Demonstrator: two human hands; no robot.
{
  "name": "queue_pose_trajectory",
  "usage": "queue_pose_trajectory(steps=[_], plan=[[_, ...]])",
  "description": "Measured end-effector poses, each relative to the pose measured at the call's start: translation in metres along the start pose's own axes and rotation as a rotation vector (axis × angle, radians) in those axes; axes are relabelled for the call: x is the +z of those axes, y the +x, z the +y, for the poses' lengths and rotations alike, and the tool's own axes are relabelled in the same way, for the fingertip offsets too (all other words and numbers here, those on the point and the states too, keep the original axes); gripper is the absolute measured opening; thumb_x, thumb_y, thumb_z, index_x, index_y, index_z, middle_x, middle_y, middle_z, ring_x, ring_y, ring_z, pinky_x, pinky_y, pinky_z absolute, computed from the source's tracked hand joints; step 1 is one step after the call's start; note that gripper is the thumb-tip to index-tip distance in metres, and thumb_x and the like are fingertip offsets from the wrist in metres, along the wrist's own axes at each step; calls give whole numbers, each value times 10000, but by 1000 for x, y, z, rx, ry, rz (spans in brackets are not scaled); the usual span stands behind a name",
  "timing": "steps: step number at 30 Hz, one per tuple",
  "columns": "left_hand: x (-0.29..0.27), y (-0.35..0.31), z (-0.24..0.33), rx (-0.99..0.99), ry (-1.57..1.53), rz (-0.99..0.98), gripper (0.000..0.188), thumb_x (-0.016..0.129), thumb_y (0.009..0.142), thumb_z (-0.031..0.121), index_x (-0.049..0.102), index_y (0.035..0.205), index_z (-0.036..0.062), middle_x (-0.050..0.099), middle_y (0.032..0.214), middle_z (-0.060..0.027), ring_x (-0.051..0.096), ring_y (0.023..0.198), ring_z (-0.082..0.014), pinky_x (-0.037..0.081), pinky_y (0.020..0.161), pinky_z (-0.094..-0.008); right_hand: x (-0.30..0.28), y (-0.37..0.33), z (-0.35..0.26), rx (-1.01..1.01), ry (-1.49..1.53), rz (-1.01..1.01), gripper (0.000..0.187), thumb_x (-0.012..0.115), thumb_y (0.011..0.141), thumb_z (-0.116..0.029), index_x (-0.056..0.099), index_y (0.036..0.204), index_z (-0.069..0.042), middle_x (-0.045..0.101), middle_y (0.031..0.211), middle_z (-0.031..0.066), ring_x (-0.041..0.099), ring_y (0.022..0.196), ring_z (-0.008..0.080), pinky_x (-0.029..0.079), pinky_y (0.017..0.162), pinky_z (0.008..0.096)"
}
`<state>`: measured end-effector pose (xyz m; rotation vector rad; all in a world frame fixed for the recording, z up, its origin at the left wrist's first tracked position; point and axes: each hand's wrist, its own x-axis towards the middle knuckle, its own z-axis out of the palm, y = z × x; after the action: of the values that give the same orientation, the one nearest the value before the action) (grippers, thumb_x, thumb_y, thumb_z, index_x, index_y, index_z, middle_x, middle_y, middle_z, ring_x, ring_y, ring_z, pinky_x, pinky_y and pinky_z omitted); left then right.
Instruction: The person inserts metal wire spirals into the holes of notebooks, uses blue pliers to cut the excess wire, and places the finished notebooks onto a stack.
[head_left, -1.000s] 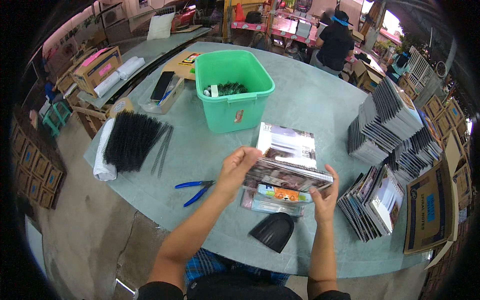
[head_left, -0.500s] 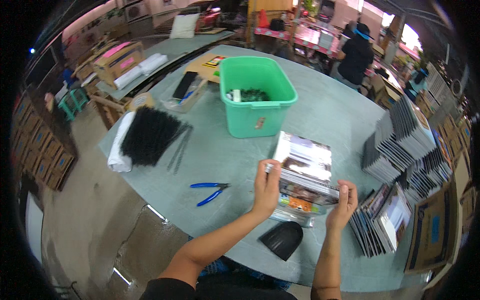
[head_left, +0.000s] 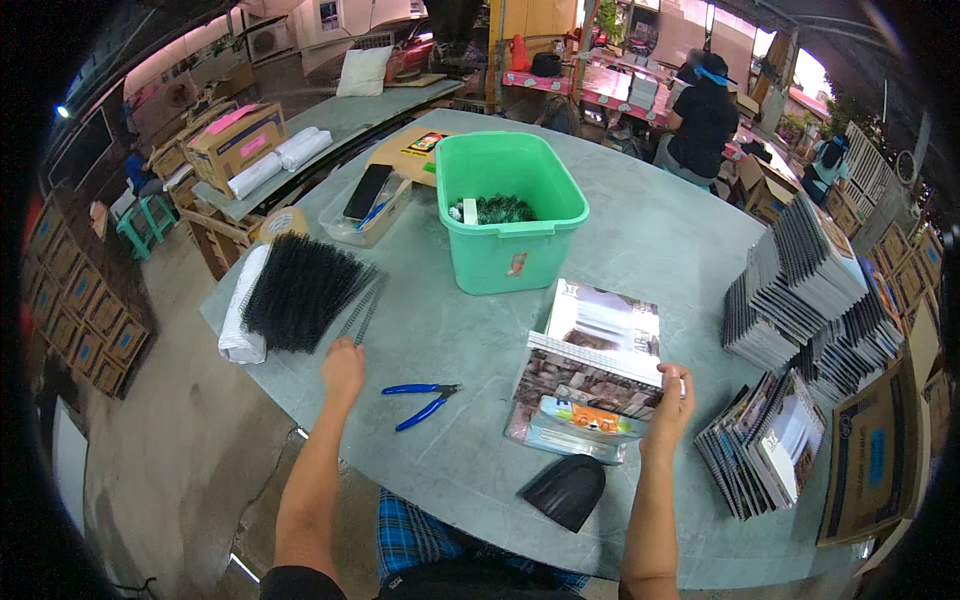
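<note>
My right hand (head_left: 670,402) is closed on the right edge of an unbound notebook (head_left: 590,378), tilted up with a row of punched holes along its top. It leans against a stack of similar notebooks (head_left: 605,312). A pack with an orange animal picture (head_left: 592,420) lies just below it. My left hand (head_left: 344,368) is at the near ends of a few loose black spiral binding coils (head_left: 366,305), its fingers pinched together there. Beside them lies a thick bundle of black coils (head_left: 300,292) on a white roll (head_left: 240,310). Blue-handled cutting pliers (head_left: 425,400) lie open between my hands.
A green plastic bin (head_left: 512,258) with coil scraps stands at the middle. Stacked bound notebooks (head_left: 790,290) and a cardboard box (head_left: 868,465) fill the right side. A black curved object (head_left: 567,492) lies near the front edge. A tray with a phone (head_left: 370,192) sits behind the coils.
My left hand has let go of the notebook's left side and moved left to the loose coils. My right hand still holds the notebook, whose left end now tilts lower against the stack.
</note>
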<state>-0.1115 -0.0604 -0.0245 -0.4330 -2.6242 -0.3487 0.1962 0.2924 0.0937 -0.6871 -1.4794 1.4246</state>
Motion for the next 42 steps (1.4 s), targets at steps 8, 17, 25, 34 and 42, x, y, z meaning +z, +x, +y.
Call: queue_pose_trajectory(steps=[8,17,25,34,42], plan=[[-34,19,26,-353,-1069,-210,126,574,887,157,526,896,41,548,656,-47,525,512,-121,417,442,-264,27,-17,-69,-815,-783,8,463,570,797,-114,465,1230,9,472,1240,216,430,1164,357,306,999,449],[-119,29,73,-455,-1979,-520,211,600,892,242,546,973,56,540,728,-4,517,585,-103,419,508,-244,94,-24,-52,-634,-1054,-692,485,655,750,-185,525,1198,-52,531,1168,164,510,1002,331,362,901,426],[-140,26,111,-445,-1661,-753,294,510,934,316,539,1066,55,535,728,-20,512,598,-103,378,453,-238,12,-26,-82,-866,-789,-200,416,661,803,-191,549,1167,-22,567,1152,173,510,1130,270,389,915,381],[-66,-1,242,-227,-1468,-820,271,498,924,290,581,1024,52,507,723,-2,445,603,-71,355,461,-219,-9,4,10,55,-40,-61,248,583,879,-220,607,1009,-11,631,1000,111,576,875,172,432,802,295],[-122,15,196,-288,-1429,-710,330,426,950,333,572,1029,48,518,710,19,418,557,-43,321,430,-195,74,-22,-92,-884,-746,-346,331,740,671,-150,613,958,-44,617,954,104,573,874,265,442,779,340]])
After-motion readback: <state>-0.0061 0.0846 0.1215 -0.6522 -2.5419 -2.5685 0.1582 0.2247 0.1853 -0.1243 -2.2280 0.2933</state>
